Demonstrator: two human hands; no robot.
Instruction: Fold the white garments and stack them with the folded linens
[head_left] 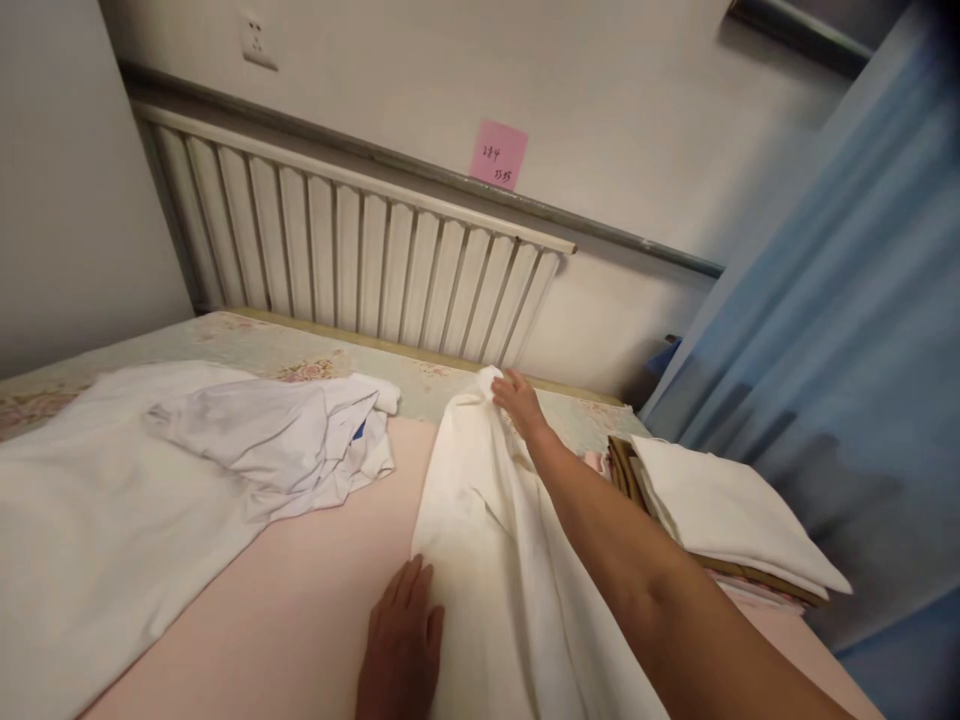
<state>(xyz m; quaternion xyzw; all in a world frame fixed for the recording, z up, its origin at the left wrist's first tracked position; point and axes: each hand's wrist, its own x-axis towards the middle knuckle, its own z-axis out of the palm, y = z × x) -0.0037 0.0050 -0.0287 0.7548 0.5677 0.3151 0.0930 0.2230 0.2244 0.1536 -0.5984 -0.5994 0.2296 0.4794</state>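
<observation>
White cloth [480, 500], task item, lay lengthwise on pink sheet [300, 610], running approx. from ctr. of view to 6 o'clock; folds noted. R. hand [519, 400], just below ctr., had fingers at bunched far end; could not tell if pinched or merely touching. L. hand [403, 635], 7 o'clock, lay palm down, fingers extended, at cloth's near L. edge. Crumpled white garment [330, 430] w/ blue patch obs. betw. 8 and 9 o'clock; folded stack [735, 510], white on top, at 4. Radiator [360, 240] at 10; pink note [499, 150] at 12.
</observation>
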